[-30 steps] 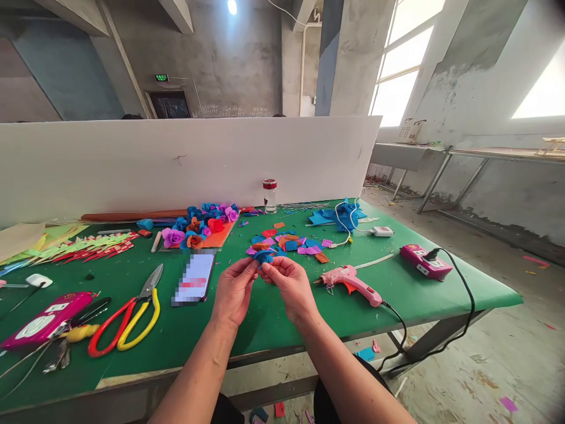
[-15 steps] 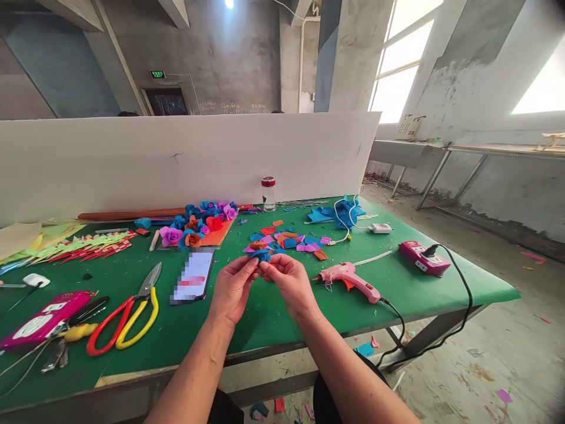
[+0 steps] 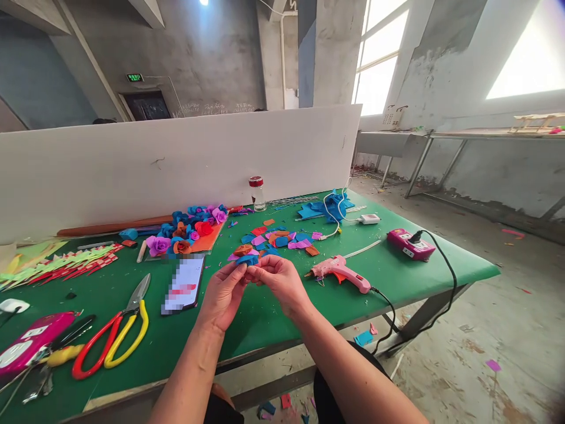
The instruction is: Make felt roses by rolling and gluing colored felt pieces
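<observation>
A small blue paper flower (image 3: 248,259) is pinched between the fingertips of my left hand (image 3: 226,290) and my right hand (image 3: 278,281), above the table's near side. Both hands are closed on it, thumbs close together, and my fingers hide its lower part. Just beyond lie loose paper petals (image 3: 282,238) in blue, orange, pink and red. To the right of my right hand rests a pink glue gun (image 3: 342,272) on its side. Left of my left hand are a phone (image 3: 183,284) and scissors (image 3: 118,333) with one red and one yellow handle.
Finished paper flowers (image 3: 189,227) sit at the back left beside striped red and green paper strips (image 3: 75,262). A lidded glass jar (image 3: 256,193) stands against the white board (image 3: 185,165). Corded magenta power strips (image 3: 410,244) lie at both sides. Blue crepe paper (image 3: 329,207) is at the back right.
My view has swung a little to the right, so the tabletop items appear shifted left. My hands still pinch the blue flower, which shows slightly more of its petals.
</observation>
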{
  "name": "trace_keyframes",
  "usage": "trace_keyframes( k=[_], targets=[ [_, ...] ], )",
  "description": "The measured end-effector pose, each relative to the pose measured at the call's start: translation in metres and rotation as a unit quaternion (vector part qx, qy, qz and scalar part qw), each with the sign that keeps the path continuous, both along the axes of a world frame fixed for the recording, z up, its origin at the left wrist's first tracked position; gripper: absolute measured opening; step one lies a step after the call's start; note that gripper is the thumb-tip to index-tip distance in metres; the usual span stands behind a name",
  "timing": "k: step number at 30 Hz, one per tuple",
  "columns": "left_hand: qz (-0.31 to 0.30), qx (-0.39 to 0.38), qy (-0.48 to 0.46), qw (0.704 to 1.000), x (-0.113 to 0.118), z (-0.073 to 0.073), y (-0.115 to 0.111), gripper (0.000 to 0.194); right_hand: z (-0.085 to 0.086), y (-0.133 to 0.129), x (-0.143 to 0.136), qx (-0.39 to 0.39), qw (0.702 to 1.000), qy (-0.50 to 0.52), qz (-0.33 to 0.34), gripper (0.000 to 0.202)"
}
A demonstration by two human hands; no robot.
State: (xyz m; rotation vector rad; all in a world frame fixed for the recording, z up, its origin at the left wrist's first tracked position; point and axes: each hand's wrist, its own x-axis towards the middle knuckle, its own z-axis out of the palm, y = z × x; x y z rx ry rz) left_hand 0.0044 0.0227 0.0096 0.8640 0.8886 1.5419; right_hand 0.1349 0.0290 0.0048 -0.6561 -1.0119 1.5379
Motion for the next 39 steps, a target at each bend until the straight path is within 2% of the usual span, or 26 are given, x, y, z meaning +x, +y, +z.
trace_keyframes(
  k=[6,9,12,14,17,19,20,22,23,25,27,28,31,32,33,34,36,38,39],
  targets=[
    [0.015,-0.008,-0.022,1.000,-0.002,-0.006,0.004,0.025,-0.007,0.003,0.000,0.084,0.989,-0.062,-0.107,0.032],
    [0.007,-0.011,-0.023,1.000,0.000,-0.007,0.005,0.025,-0.005,0.003,-0.001,0.095,0.988,-0.068,-0.103,0.028],
    [0.005,-0.007,-0.035,0.999,0.003,-0.004,0.003,0.026,0.005,0.000,0.005,0.084,0.992,-0.054,-0.083,0.029],
    [0.011,-0.009,-0.049,0.999,0.004,-0.001,0.002,0.027,0.014,0.000,0.021,0.077,0.992,-0.048,-0.092,0.032],
    [0.012,-0.011,-0.066,0.998,0.003,0.001,0.003,0.028,0.021,0.004,0.069,0.084,0.980,-0.087,-0.161,0.034],
    [0.008,-0.013,-0.075,0.997,0.001,0.001,0.004,0.028,0.018,0.010,0.113,0.103,0.954,-0.185,-0.212,0.033],
    [0.007,-0.015,-0.081,0.997,-0.001,0.000,0.006,0.029,0.014,0.012,0.135,0.118,0.930,-0.252,-0.238,0.030],
    [0.002,-0.022,-0.091,0.996,-0.003,-0.002,0.008,0.028,0.003,0.012,0.176,0.120,0.865,-0.390,-0.292,0.026],
    [0.003,-0.024,-0.094,0.995,-0.004,-0.003,0.010,0.027,-0.004,0.011,0.193,0.103,0.839,-0.447,-0.293,0.026],
    [0.005,-0.030,-0.098,0.995,-0.006,-0.006,0.013,0.027,-0.014,0.005,0.216,0.061,0.813,-0.521,-0.252,0.031],
    [-0.001,-0.032,-0.101,0.994,-0.007,-0.008,0.014,0.027,-0.020,-0.002,0.224,0.030,0.803,-0.561,-0.200,0.034],
    [-0.005,-0.032,-0.103,0.994,-0.007,-0.008,0.014,0.027,-0.019,-0.005,0.223,0.031,0.794,-0.574,-0.200,0.033],
    [-0.010,-0.032,-0.106,0.994,-0.005,-0.009,0.011,0.029,-0.009,-0.010,0.200,0.109,0.763,-0.559,-0.307,0.024],
    [-0.011,-0.032,-0.106,0.994,-0.004,-0.009,0.010,0.030,-0.005,-0.011,0.186,0.143,0.766,-0.528,-0.337,0.021],
    [-0.009,-0.032,-0.107,0.994,-0.002,-0.009,0.009,0.029,0.000,-0.012,0.170,0.168,0.786,-0.489,-0.339,0.020],
    [-0.008,-0.033,-0.108,0.994,0.000,-0.010,0.008,0.029,0.003,-0.013,0.151,0.181,0.824,-0.443,-0.303,0.021],
    [-0.006,-0.031,-0.111,0.993,0.003,-0.011,0.007,0.028,0.007,-0.014,0.110,0.157,0.908,-0.331,-0.204,0.024],
    [-0.005,-0.028,-0.107,0.994,0.005,-0.011,0.006,0.027,0.006,-0.014,0.069,0.103,0.960,-0.219,-0.138,0.026],
    [-0.005,-0.027,-0.104,0.994,0.006,-0.011,0.005,0.026,0.005,-0.013,0.052,0.070,0.976,-0.168,-0.121,0.026]
  ],
)
